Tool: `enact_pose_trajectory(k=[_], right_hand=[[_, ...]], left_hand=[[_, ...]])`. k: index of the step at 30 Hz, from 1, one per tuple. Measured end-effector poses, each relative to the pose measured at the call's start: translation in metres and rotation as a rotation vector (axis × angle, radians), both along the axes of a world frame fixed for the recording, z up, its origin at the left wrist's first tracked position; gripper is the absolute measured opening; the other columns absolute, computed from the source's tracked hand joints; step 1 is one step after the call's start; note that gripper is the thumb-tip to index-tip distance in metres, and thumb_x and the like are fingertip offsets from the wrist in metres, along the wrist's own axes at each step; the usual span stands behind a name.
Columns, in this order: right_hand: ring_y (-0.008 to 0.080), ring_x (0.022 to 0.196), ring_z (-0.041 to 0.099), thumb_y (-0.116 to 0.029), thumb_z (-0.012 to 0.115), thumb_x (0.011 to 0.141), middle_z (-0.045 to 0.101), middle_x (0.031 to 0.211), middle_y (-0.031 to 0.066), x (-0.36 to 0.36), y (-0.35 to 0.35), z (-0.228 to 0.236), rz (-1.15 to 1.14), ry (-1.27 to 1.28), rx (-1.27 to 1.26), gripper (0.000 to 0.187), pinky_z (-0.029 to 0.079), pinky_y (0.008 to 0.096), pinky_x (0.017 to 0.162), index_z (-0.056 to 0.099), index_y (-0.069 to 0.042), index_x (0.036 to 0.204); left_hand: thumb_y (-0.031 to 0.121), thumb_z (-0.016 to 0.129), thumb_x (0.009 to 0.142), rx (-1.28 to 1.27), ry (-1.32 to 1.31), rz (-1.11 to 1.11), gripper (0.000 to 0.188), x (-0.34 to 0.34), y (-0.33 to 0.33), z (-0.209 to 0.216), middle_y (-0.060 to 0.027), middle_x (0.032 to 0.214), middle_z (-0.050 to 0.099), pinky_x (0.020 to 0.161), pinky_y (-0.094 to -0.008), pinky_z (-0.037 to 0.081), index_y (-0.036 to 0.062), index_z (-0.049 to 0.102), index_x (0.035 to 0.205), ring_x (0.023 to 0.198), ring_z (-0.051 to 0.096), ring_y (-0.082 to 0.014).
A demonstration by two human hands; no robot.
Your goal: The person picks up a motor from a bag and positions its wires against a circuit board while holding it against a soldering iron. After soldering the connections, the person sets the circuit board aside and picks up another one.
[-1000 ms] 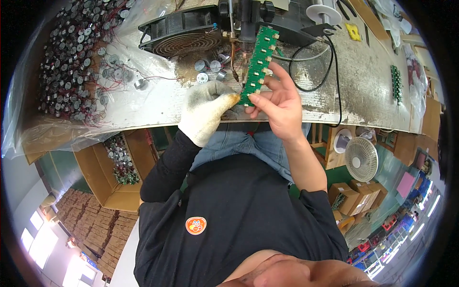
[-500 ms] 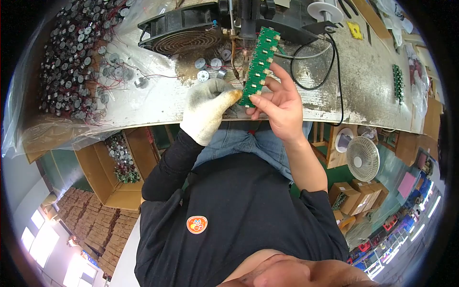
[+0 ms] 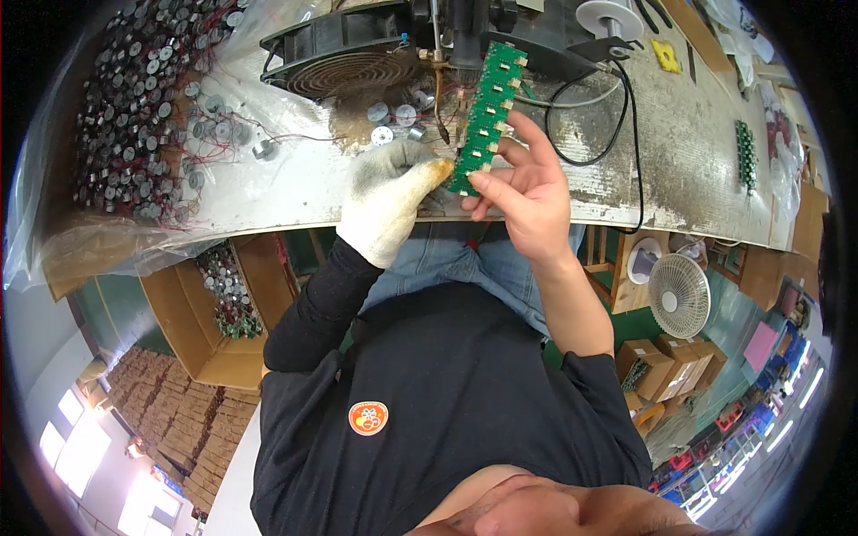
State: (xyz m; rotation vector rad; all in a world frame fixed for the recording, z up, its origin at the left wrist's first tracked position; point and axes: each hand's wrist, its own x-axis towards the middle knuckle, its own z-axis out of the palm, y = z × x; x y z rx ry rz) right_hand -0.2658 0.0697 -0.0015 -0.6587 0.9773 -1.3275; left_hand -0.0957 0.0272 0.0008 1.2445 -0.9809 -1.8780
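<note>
A long green circuit board (image 3: pixel 487 116) with a row of small pale connectors is tilted upright over the bench edge. My bare right hand (image 3: pixel 529 192) grips its lower end between thumb and fingers. My left hand (image 3: pixel 386 192), in a white work glove with a stained thumb tip, is closed in a pinch at the board's lower left edge. What its fingers hold, if anything, is hidden. Just beyond the glove lie several small round metal motors (image 3: pixel 406 115). A thin soldering tip (image 3: pixel 441 125) on an upright stand points down left of the board.
A large heap of motors with red wires (image 3: pixel 134 116) covers the bench's left side on plastic sheeting. At the back stands a black fan (image 3: pixel 340 67). A black cable (image 3: pixel 636 170) loops on the right, near a solder spool (image 3: pixel 608 22) and more green boards (image 3: pixel 745 156).
The board and my right hand have shifted slightly up and to the right. My left hand stays pinched at the board's lower edge, nearly unmoved.
</note>
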Motion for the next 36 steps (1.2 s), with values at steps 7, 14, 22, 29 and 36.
enact_pose_trajectory(k=[7, 14, 22, 29, 36], right_hand=[[0.021, 0.07, 0.066, 0.011, 0.059, 0.082, 0.056, 0.107, 0.0178, 0.004, 0.005, -0.007, -0.006, 0.022, 0.005, 0.067, 0.054, 0.0248, 0.052, 0.029, -0.005, 0.139], [0.0203, 0.069, 0.066, 0.01, 0.061, 0.081, 0.056, 0.107, 0.0179, -0.001, 0.004, -0.007, -0.016, 0.011, 0.026, 0.068, 0.052, 0.0252, 0.05, 0.03, -0.005, 0.14], [0.0193, 0.067, 0.065, 0.01, 0.06, 0.081, 0.057, 0.107, 0.0166, -0.005, 0.007, -0.012, -0.044, 0.036, 0.006, 0.066, 0.052, 0.025, 0.049, 0.031, -0.003, 0.138], [0.0183, 0.067, 0.065, 0.01, 0.059, 0.082, 0.057, 0.108, 0.0169, -0.003, 0.006, -0.015, -0.03, 0.043, -0.002, 0.065, 0.053, 0.0245, 0.049, 0.03, -0.002, 0.139], [0.018, 0.068, 0.065, 0.01, 0.058, 0.082, 0.057, 0.108, 0.0167, -0.003, 0.004, -0.014, -0.024, 0.044, -0.015, 0.065, 0.053, 0.0243, 0.049, 0.03, -0.002, 0.139]], left_hand=[[0.013, 0.062, 0.087, -0.046, 0.004, -0.027, 0.014, 0.003, 0.003, -0.008, -0.0026, 0.079, 0.064, 0.064, -0.023, 0.046, -0.0006, 0.063, 0.088, 0.072, 0.057, -0.0075], [0.013, 0.069, 0.082, -0.454, -0.418, 0.072, 0.025, 0.034, 0.008, 0.006, -0.0062, 0.087, 0.064, 0.063, -0.0229, 0.047, -0.0018, 0.061, 0.1, 0.071, 0.057, -0.008], [0.004, 0.071, 0.072, -0.969, -1.051, 0.014, 0.028, 0.088, -0.033, 0.017, -0.0075, 0.101, 0.061, 0.059, -0.0239, 0.046, 0.0052, 0.065, 0.099, 0.056, 0.053, -0.0112], [0.009, 0.068, 0.074, -0.892, -1.209, -0.284, 0.029, 0.084, -0.047, 0.022, -0.0129, 0.101, 0.057, 0.077, -0.0346, 0.049, 0.007, 0.063, 0.102, 0.091, 0.06, -0.0303], [0.005, 0.061, 0.079, -0.984, -1.33, -0.46, 0.026, 0.1, -0.061, 0.02, -0.0109, 0.095, 0.06, 0.07, -0.0355, 0.051, 0.0076, 0.062, 0.105, 0.082, 0.062, -0.0308]])
